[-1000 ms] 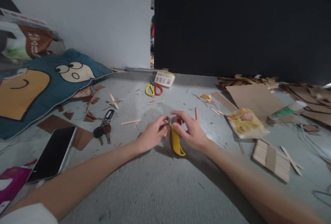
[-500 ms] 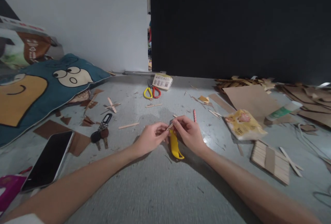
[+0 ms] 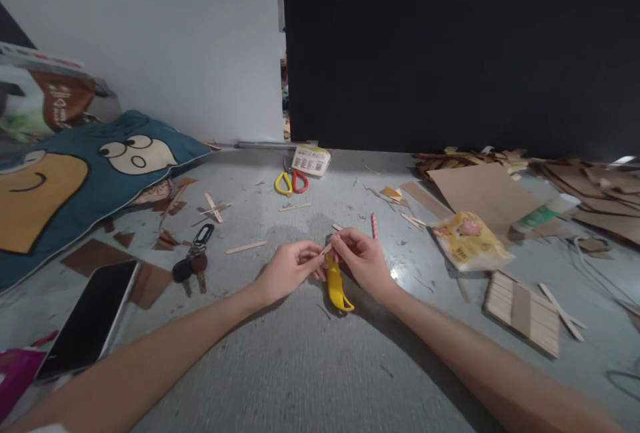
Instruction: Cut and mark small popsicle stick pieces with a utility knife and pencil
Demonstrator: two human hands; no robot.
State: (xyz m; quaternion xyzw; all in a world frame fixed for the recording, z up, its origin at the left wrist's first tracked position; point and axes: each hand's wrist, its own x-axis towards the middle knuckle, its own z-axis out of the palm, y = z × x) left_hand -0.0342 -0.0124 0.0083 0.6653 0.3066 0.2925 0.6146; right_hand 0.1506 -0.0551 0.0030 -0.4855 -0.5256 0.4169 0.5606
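Observation:
Both hands meet at the middle of the grey floor. My left hand pinches one end of a small wooden stick. My right hand is closed too, its fingertips on the stick's other end, and the yellow utility knife sticks out from under its palm toward me. Which hand carries the stick's weight I cannot tell. A red striped stick lies just beyond my right hand.
Keys and a black phone lie left. A blue cartoon cushion is at far left. Yellow-and-red scissors and a small box sit farther back. Right: yellow packet, glue tube, cardboard sheets, stick panel.
My hands have drawn closer together and shifted slightly; the fingers that were spread over the knife now pinch the small stick. The view has drifted a little.

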